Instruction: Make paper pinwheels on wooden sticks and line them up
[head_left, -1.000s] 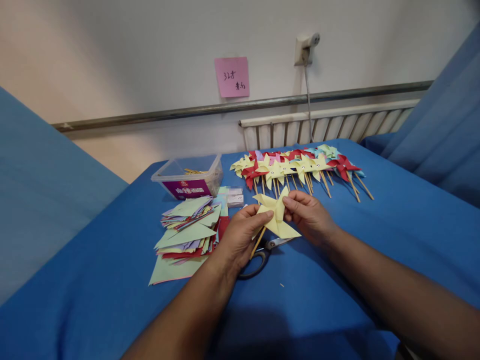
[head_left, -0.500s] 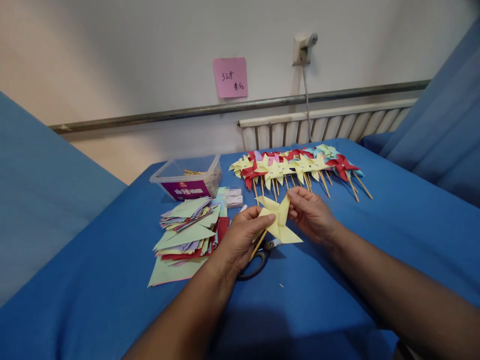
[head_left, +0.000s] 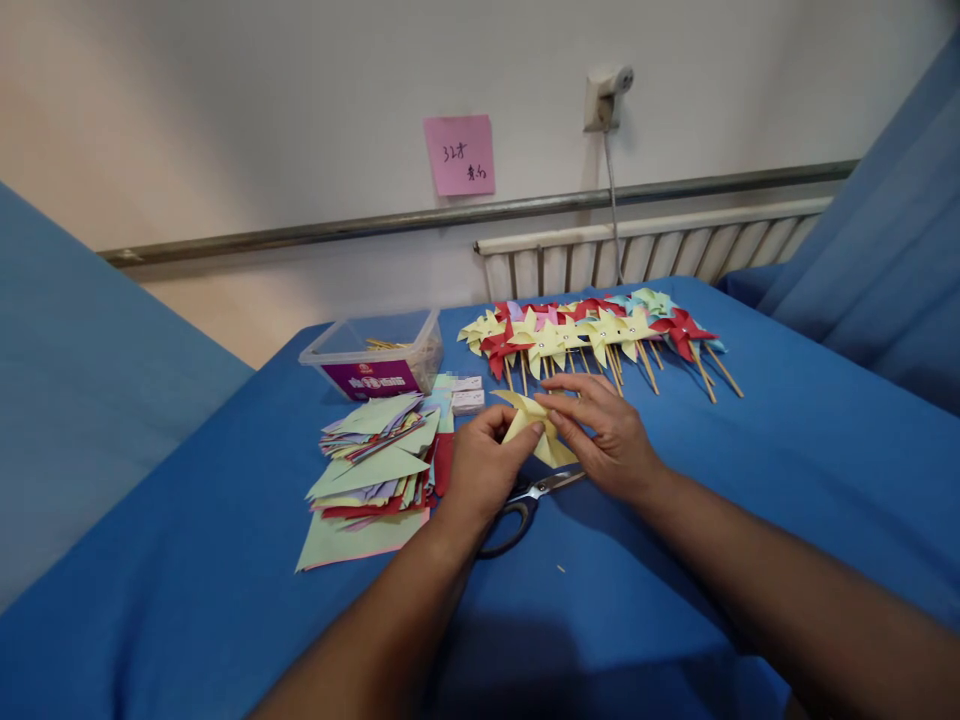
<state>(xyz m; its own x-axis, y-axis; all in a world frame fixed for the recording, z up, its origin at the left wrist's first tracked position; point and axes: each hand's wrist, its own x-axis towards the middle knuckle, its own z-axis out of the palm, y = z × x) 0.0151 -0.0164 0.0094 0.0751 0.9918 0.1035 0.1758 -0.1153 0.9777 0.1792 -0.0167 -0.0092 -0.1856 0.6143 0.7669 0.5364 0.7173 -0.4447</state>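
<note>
A yellow paper pinwheel (head_left: 534,432) was held low over the blue surface (head_left: 675,560), just above a pair of scissors (head_left: 525,500). It was pinched at its left edge by the fingers of the left hand (head_left: 480,470); the fingers of the right hand (head_left: 604,435) were laid flat across its top, not curled shut. A stack of coloured paper pieces (head_left: 375,465) was placed just to the left. A row of finished pinwheels (head_left: 600,335) on sticks and a clear plastic box (head_left: 379,355) were set farther back.
</note>
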